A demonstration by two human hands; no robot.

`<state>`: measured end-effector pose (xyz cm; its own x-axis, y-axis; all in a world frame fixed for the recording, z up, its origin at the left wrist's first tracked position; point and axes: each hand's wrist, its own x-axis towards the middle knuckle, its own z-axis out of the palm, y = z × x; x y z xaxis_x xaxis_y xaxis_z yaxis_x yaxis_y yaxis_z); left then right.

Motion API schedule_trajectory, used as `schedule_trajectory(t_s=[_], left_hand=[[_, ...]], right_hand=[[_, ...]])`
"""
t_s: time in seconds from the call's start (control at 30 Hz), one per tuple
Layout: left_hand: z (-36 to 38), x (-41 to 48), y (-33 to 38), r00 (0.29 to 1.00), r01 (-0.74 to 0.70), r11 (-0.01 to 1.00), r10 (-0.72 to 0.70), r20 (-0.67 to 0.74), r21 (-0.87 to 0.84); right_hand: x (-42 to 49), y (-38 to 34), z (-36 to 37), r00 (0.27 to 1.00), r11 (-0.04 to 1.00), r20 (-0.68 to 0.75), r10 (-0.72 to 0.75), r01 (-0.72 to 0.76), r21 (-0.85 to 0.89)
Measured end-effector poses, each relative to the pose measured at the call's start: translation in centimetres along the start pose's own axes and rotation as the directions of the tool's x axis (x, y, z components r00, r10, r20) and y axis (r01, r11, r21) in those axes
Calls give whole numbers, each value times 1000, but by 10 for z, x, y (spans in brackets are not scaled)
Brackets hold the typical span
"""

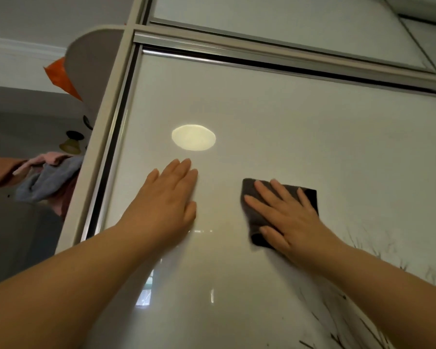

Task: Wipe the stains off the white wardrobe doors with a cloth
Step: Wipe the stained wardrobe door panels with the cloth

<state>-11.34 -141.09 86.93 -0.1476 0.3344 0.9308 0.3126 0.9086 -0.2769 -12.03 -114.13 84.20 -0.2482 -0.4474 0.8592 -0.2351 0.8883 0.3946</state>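
Cloth (pixel 256 220) under the right hand (pixel 287 217), fingers flat and spread, may slip from beneath them; the left hand (pixel 169 200), fingers straight, may smudge the door (pixel 287 127).

All you really get of the person is two arms, bare skin from the frame edge right down to the fingertips. The left hand (pixel 166 205) and right hand (pixel 287 217) have slim fingers. The left forearm (pixel 73 285) and right forearm (pixel 388 280) look chunky up close.
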Motion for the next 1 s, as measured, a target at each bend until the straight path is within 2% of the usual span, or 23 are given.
schedule_trajectory(t_s=[0.1,0.17,0.23,0.3,0.4,0.47,0.53,0.6,0.7,0.8,0.87,1.0], left_hand=[[2,-1,0,1000,4,1000,-3,-18,29],[2,0,-1,1000,10,999,-9,-23,52],[1,1,-2,1000,16,996,-13,-26,84],[-1,2,-2,999,18,993,-14,-29,118],[-2,4,4,999,26,989,-22,-31,148],[-2,5,9,999,45,983,-40,-37,177],[-2,5,14,998,62,976,-54,-43,208],[-2,5,14,997,72,967,-63,-44,246],[-5,5,16,996,84,960,-72,-53,268],[-5,8,24,994,97,959,-82,-67,267],[-3,14,36,996,68,961,-48,-78,268],[10,32,73,998,2,982,11,-67,189]], right_hand=[[9,35,-8,989,990,-32,142,-142,6],[37,47,-17,955,955,-29,295,-294,38],[66,40,-22,925,924,-21,380,-378,60],[77,19,-20,941,939,-29,337,-334,81],[47,-11,-5,994,994,-43,99,-98,39],[14,-11,4,998,998,-19,-65,65,-7],[-11,13,8,989,989,5,-145,145,-30],[-22,45,3,996,995,7,-92,93,-40],[-7,79,-10,992,992,-34,122,-123,-14],[34,73,-17,956,956,-39,290,-287,68],[48,53,-17,960,959,-53,277,-272,85],[23,28,-7,995,995,-46,85,-82,57]])
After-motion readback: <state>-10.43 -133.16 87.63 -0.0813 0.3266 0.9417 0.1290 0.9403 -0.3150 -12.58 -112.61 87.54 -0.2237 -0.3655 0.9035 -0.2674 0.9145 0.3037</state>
